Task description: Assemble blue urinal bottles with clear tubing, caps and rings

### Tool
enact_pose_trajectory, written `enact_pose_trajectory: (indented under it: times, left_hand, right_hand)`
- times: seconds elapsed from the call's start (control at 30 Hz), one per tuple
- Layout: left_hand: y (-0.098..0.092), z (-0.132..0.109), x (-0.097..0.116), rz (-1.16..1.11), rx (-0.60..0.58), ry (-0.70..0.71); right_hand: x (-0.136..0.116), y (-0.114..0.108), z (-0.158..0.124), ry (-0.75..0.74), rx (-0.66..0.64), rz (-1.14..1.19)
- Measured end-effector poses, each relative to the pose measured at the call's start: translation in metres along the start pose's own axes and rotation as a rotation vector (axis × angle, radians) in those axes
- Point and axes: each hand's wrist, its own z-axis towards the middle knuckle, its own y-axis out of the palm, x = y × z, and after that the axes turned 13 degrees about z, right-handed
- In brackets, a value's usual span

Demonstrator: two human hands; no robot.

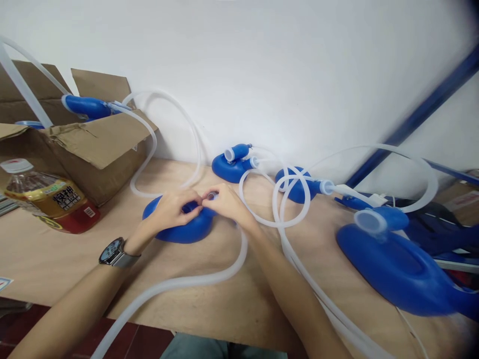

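A blue plastic urinal bottle [187,232] lies on the table in front of me, partly covered by my hands. My left hand [177,207], with a watch on its wrist, reaches over the top, its thumb and forefinger closed at the bottle's neck end. From the right, my right hand [224,202] pinches that same end, where a small round opening shows between the fingers. Both sets of fingertips meet there, and exactly what they press is hidden. A translucent hose [187,280] runs from beneath my right wrist toward the front left edge.
An open cardboard box [101,169] at left holds more blue bottles and hoses. Before it stands a drink bottle [52,199] with amber liquid. Other blue bottles [230,169] with coiled hoses [279,224] lie by the wall; a large blue bottle [396,269] is at right.
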Motion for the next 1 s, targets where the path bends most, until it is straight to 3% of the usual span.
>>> enact_pose_trajectory:
  times: [0.33,0.57,0.67,0.77,1.0]
  left_hand:
    - [0.0,0.004,-0.002,-0.049,-0.088,-0.225]
    - [-0.006,0.013,-0.001,-0.126,-0.215,-0.387]
    - [-0.006,0.014,-0.002,-0.128,-0.231,-0.337]
    - [-0.006,0.013,-0.002,-0.075,-0.234,-0.187]
    - [-0.004,0.005,-0.006,0.158,-0.225,-0.014]
  right_hand:
    - [0.004,0.001,0.0,-0.027,-0.048,-0.002]
    - [-0.002,-0.002,0.004,0.06,-0.064,-0.018]
    - [-0.005,-0.004,0.004,0.091,-0.047,-0.051]
    - [-0.005,-0.004,0.004,0.133,-0.037,-0.086]
    - [-0.001,0.001,0.007,0.085,-0.03,-0.129]
